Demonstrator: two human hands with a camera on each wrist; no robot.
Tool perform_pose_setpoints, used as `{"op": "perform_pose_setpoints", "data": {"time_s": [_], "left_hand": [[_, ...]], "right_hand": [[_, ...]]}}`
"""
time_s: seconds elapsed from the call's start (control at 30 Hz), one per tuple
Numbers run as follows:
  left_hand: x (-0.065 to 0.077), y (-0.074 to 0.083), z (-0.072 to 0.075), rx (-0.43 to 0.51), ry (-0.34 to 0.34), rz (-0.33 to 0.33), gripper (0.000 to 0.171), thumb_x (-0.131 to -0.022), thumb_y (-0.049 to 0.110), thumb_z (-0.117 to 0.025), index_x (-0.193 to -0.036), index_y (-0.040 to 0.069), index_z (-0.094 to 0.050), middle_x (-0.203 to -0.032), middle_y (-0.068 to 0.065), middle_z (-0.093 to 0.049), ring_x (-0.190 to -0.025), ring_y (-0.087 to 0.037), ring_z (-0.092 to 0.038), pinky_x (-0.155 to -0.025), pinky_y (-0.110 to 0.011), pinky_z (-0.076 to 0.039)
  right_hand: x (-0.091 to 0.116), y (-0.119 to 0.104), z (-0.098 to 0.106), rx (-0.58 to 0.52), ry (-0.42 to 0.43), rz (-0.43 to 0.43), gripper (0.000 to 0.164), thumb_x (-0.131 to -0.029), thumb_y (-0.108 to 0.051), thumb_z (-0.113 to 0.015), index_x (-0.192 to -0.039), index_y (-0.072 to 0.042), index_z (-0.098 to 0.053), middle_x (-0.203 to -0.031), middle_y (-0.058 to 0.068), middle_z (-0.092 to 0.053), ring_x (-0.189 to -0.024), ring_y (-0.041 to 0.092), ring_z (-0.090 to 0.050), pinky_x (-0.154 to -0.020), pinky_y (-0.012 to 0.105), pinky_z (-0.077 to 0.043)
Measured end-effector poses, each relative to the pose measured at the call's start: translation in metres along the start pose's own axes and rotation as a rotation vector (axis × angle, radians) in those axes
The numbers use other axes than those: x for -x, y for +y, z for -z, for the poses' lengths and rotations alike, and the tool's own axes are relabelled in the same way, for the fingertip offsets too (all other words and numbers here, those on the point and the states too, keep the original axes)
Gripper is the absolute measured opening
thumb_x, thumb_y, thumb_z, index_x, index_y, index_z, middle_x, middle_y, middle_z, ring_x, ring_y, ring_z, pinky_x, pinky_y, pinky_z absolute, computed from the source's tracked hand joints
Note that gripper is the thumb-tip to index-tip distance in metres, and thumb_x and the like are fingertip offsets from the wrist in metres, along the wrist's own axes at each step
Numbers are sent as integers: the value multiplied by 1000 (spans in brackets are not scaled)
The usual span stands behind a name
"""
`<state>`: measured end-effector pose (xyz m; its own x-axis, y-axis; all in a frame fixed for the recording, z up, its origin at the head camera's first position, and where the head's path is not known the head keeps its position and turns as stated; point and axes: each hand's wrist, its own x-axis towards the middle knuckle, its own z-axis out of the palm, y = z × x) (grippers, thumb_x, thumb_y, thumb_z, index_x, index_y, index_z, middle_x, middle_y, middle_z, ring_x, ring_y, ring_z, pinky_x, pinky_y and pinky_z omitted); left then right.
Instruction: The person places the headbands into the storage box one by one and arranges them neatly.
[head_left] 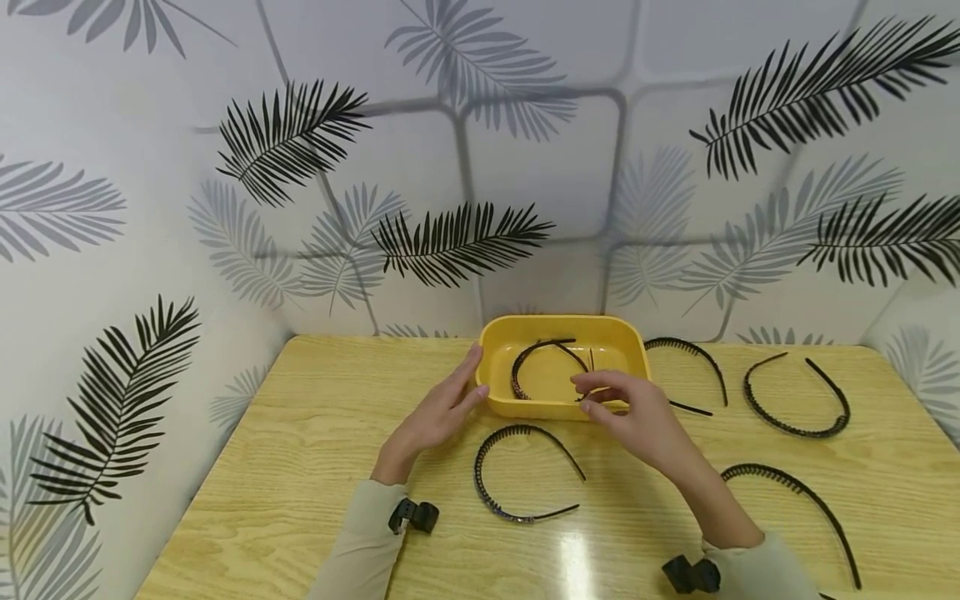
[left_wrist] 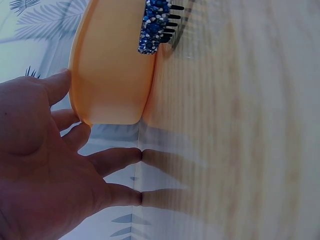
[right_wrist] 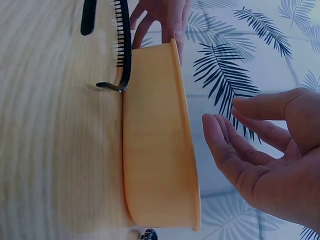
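A yellow plastic basket (head_left: 562, 409) stands at the table's back edge, with black headbands (head_left: 517, 367) inside, partly hidden by the right hand. My left hand (head_left: 435, 412) touches the basket's left end, fingers fairly straight, thumb at the rim; in the left wrist view the other fingers spread beside it. Over the basket's front right rim is my right hand (head_left: 637, 412), fingers loosely bent, and the right wrist view shows nothing between thumb and fingers. A toothed black headband (head_left: 477, 475) lies in front of the basket, its end covered in blue and silver stones (left_wrist: 154, 25).
Right of the basket lie more black headbands: one close behind the right hand (head_left: 701, 354), another at the back right (head_left: 798, 432), and a third nearer the right forearm (head_left: 821, 504). A leaf-patterned wall (head_left: 540, 183) rises directly behind the wooden table (head_left: 300, 483).
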<state>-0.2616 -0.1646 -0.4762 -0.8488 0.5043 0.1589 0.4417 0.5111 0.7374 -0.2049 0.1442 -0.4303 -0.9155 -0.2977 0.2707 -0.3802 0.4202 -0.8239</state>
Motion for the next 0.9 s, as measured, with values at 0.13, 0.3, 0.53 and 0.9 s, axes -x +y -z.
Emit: {"op": "perform_pose_setpoints", "data": {"time_s": [0.13, 0.3, 0.53, 0.9], "left_hand": [[1, 1, -1, 8, 0, 1, 64, -113, 23, -44, -164, 2, -12, -171, -14, -8, -156, -26, -10, -126, -43, -12], [1, 0, -1, 2, 6, -14, 64, -112, 21, -45, -163, 0, -12, -170, -17, -10, -156, -27, -11, -126, -44, -14], [0, 1, -2, -2, 13, -24, 64, -112, 19, -45, -163, -1, -13, -170, -19, -10, -156, -29, -12, -126, -46, -15], [2, 3, -1, 6, 5, -18, 64, -112, 20, -44, -163, -1, -12, -170, -16, -8, -156, -30, -11, -126, -46, -13]], "right_hand": [[6, 1, -4, -13, -2, -5, 27, -95, -1, -73, -122, -7, -74, -120, 9, -73, -99, 26, -71, -73, 28, -60], [9, 5, -9, -26, -9, 6, 26, -94, 2, -72, -119, -5, -74, -118, 11, -74, -98, 25, -71, -77, 31, -61], [11, 9, -14, -51, -167, -26, 25, -96, 3, -68, -121, 3, -72, -116, 19, -72, -101, 27, -69, -83, 30, -60], [14, 15, -30, -46, -209, 26, 28, -93, 3, -71, -121, 6, -70, -122, 22, -69, -108, 41, -66, -86, 36, -61]]}}
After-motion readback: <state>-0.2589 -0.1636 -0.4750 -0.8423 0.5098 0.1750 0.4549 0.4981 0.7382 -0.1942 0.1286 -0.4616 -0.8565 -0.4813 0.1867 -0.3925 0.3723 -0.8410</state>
